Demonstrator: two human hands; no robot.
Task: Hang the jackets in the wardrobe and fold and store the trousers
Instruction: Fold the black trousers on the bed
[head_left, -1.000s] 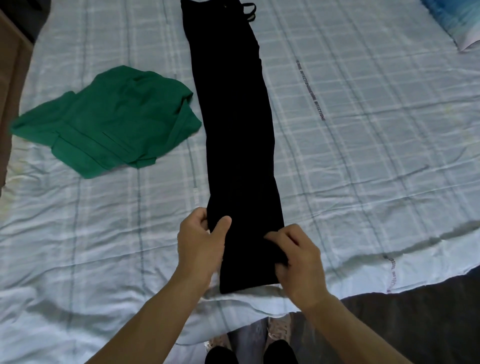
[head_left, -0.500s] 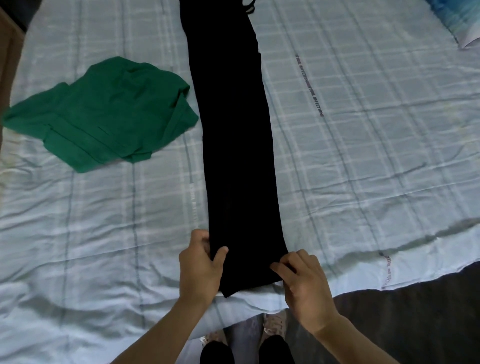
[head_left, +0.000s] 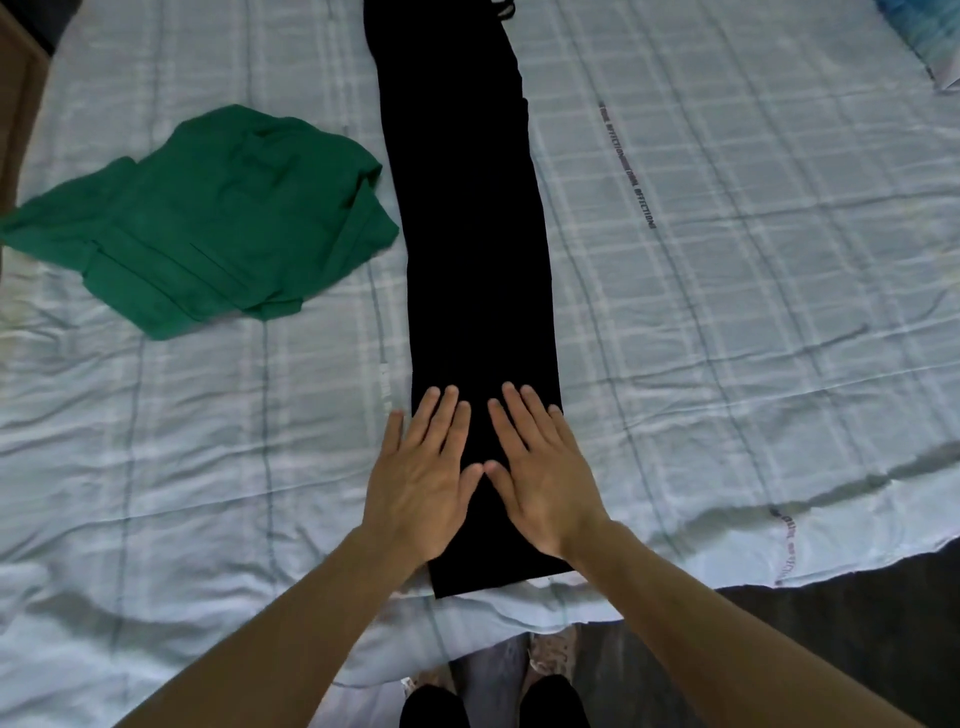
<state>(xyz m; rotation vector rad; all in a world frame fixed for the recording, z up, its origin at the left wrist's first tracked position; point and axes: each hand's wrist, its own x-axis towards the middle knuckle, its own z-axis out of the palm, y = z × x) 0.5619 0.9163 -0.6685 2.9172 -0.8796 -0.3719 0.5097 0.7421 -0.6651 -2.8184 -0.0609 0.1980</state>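
Black trousers (head_left: 467, 218) lie stretched out lengthwise on the bed, folded leg over leg, hems near the bed's front edge and waist running out of view at the top. My left hand (head_left: 423, 478) rests flat, fingers spread, on the lower left part of the legs. My right hand (head_left: 540, 473) lies flat beside it on the lower right part. The thumbs nearly touch. Neither hand grips the cloth.
A crumpled green garment (head_left: 208, 218) lies on the light checked bedsheet (head_left: 727, 312) to the left of the trousers. A pillow corner (head_left: 930, 36) shows at the top right. Dark floor (head_left: 857, 623) lies at the lower right. A brown furniture edge (head_left: 15, 104) stands at the far left.
Both hands let go of the trouser hems they were pinching and moved up the legs. They now lie flat and open on the cloth.
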